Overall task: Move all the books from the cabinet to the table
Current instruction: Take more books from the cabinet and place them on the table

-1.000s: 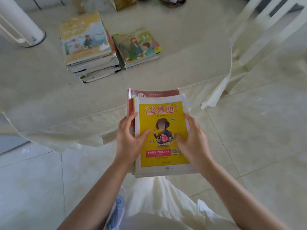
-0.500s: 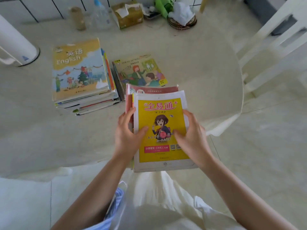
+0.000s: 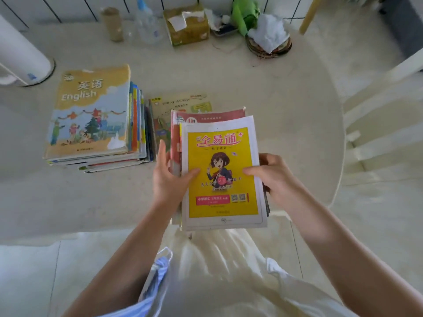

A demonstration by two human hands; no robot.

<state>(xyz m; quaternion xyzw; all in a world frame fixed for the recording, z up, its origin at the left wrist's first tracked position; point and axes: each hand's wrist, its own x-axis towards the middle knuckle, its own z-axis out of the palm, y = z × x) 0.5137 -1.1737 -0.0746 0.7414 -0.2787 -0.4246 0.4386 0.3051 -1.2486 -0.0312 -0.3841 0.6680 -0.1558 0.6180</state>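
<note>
I hold a stack of books (image 3: 223,170) with a yellow cover on top, above the near edge of the round white table (image 3: 286,124). My left hand (image 3: 169,179) grips the stack's left side, thumb on the cover. My right hand (image 3: 272,177) grips its right side. A tall pile topped by an English textbook (image 3: 91,110) lies on the table to the left. A thinner book (image 3: 164,110) lies between that pile and my stack, partly hidden under it. The cabinet is out of view.
A white cylinder (image 3: 20,56) stands at the table's far left. A tissue box (image 3: 187,24), a clear bottle (image 3: 146,21), a green bag (image 3: 245,14) and a basket with white cloth (image 3: 270,40) line the far edge. A white chair (image 3: 380,124) stands at the right.
The held stack has come forward from over the floor to over the table's near edge, now overlapping the thinner book. The table and its piles appear closer and larger.
</note>
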